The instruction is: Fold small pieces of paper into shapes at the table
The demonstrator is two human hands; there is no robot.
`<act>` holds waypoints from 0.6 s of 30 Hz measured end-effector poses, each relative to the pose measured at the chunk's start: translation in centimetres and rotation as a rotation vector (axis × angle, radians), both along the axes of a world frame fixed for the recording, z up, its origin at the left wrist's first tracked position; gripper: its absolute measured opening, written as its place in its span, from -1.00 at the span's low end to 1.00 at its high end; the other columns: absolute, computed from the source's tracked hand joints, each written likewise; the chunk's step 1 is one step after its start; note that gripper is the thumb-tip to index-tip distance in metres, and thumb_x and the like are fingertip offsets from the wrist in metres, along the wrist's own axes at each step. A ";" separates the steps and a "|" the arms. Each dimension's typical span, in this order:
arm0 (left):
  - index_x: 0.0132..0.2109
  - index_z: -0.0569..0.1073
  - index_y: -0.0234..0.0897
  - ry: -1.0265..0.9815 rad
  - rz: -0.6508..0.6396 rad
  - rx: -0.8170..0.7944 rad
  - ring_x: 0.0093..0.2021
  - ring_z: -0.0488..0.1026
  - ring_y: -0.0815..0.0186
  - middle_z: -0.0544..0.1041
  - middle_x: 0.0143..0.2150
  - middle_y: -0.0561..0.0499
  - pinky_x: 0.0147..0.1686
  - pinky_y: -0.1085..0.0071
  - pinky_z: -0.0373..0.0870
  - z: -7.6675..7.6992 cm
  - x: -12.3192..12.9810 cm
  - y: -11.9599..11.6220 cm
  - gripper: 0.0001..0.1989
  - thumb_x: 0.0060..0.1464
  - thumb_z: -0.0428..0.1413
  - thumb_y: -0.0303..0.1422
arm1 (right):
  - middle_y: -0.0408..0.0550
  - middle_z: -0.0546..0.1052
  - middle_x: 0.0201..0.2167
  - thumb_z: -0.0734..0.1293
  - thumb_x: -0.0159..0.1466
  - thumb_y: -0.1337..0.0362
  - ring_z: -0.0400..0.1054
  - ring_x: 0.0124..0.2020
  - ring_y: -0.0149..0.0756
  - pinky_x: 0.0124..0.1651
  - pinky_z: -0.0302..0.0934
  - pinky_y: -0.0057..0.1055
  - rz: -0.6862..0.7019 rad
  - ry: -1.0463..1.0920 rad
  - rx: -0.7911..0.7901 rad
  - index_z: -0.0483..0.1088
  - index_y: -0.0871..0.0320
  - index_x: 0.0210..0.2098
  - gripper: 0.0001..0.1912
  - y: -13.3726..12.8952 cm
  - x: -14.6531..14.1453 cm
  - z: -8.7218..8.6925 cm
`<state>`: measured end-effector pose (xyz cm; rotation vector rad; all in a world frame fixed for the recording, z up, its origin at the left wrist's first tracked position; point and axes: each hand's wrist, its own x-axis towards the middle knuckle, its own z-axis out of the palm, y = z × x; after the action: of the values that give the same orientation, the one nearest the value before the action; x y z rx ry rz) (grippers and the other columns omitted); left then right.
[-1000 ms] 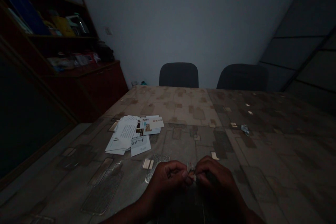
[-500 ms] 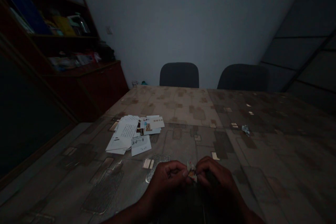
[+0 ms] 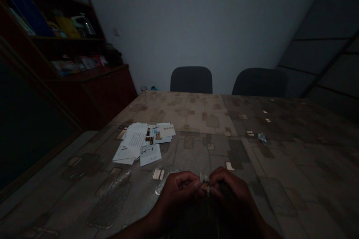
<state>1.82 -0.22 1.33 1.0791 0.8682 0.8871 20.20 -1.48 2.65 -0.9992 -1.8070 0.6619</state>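
Both hands are close together at the table's near edge, pinching one small crumpled paper piece (image 3: 204, 180), pale with orange and red marks. My left hand (image 3: 181, 190) grips its left side between thumb and fingers. On its right side, my right hand (image 3: 231, 190) has its fingers pressed together on the same piece. The lower parts of both hands are lost in shadow. Ahead and to the left lies a loose pile of white papers and cards (image 3: 137, 138), some printed. A small crumpled scrap (image 3: 262, 138) rests farther off to the right.
The table (image 3: 193, 110) has a patterned cover. Two dark chairs (image 3: 191, 79) (image 3: 259, 82) stand behind its far edge against the wall. On the left is a dark red cabinet (image 3: 106, 89) whose shelves hold various items. The room is dim.
The small paper between my fingers has shifted and turned slightly. Both hands are in nearly the same place.
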 end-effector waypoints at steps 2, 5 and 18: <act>-0.40 0.57 -0.33 0.008 0.006 0.000 -0.52 0.35 0.39 0.51 -0.52 0.02 -0.46 0.49 0.23 0.2 0.0 0.0 -0.67 0.03 0.23 -0.10 | -0.17 0.43 -0.50 0.30 0.26 0.37 0.33 -0.50 -0.40 -0.43 0.20 -0.50 0.000 0.005 0.000 0.35 0.12 -0.39 -0.92 0.0 0.1 -0.2; -0.44 0.55 -0.33 0.039 0.014 0.012 -0.53 0.32 0.40 0.48 -0.55 0.05 -0.47 0.50 0.21 0.4 0.0 0.0 -0.65 0.03 0.22 -0.09 | -0.17 0.43 -0.49 0.30 0.27 0.36 0.34 -0.49 -0.39 -0.42 0.20 -0.49 0.004 0.008 -0.018 0.36 0.12 -0.38 -0.92 0.0 0.1 -0.6; -0.40 0.57 -0.32 0.132 0.022 0.091 -0.49 0.37 0.36 0.51 -0.51 0.04 -0.42 0.49 0.25 1.0 0.0 -0.2 -0.68 0.07 0.15 -0.14 | -0.15 0.46 -0.49 0.27 0.26 0.33 0.38 -0.47 -0.38 -0.41 0.23 -0.49 -0.027 -0.045 -0.085 0.36 0.13 -0.39 -0.90 0.0 0.3 -0.7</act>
<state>1.79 -0.40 2.30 1.2197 0.9577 0.8886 20.48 -1.50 1.91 -1.1011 -1.8139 0.7097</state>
